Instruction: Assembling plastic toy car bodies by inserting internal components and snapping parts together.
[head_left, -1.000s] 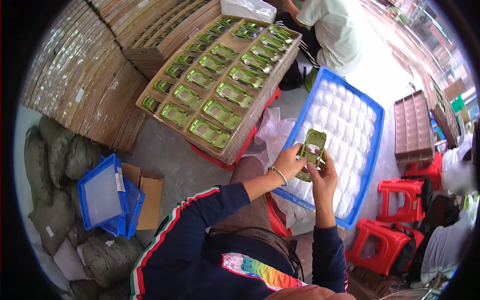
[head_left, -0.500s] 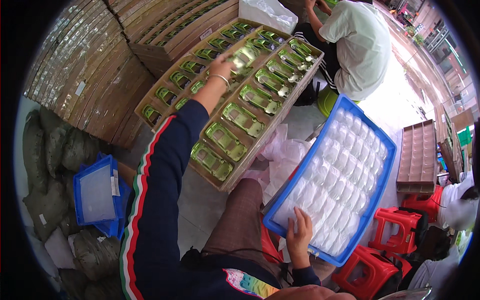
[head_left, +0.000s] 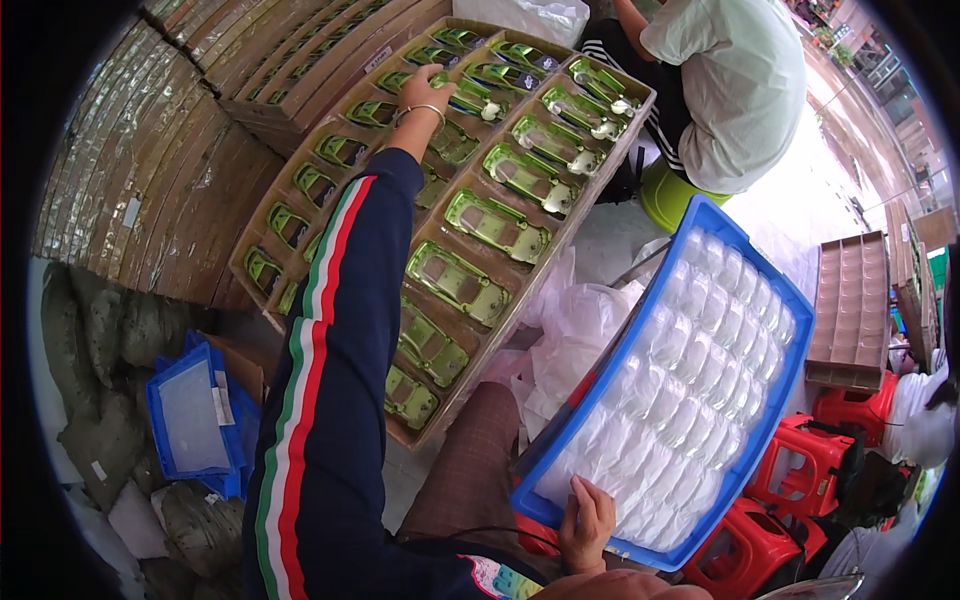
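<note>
My left hand point(head_left: 424, 92) reaches far out over a cardboard tray point(head_left: 600, 160) of compartments filled with green packaged items point(head_left: 497, 225). Its fingers are curled on one green package point(head_left: 440, 77) at a far compartment. A bangle sits on that wrist, and the sleeve is dark with red, white and green stripes. My right hand point(head_left: 588, 520) lies at the near edge of a blue crate point(head_left: 790, 300), fingers spread on the clear plastic blister shells point(head_left: 680, 390) that fill it. The crate is propped on my lap.
A person in a white shirt point(head_left: 740, 80) sits on a green stool point(head_left: 675, 195) behind the tray. Flat cardboard stacks point(head_left: 150, 170) rise at left. A small blue bin point(head_left: 190, 415) and grey sacks point(head_left: 105, 330) lie lower left. Red stools point(head_left: 800, 470) and a brown compartment tray point(head_left: 850, 310) are at right.
Both hands held a green package over the blue crate. My left arm then stretched out to the far part of the cardboard tray, and my right hand dropped to the crate's near edge.
</note>
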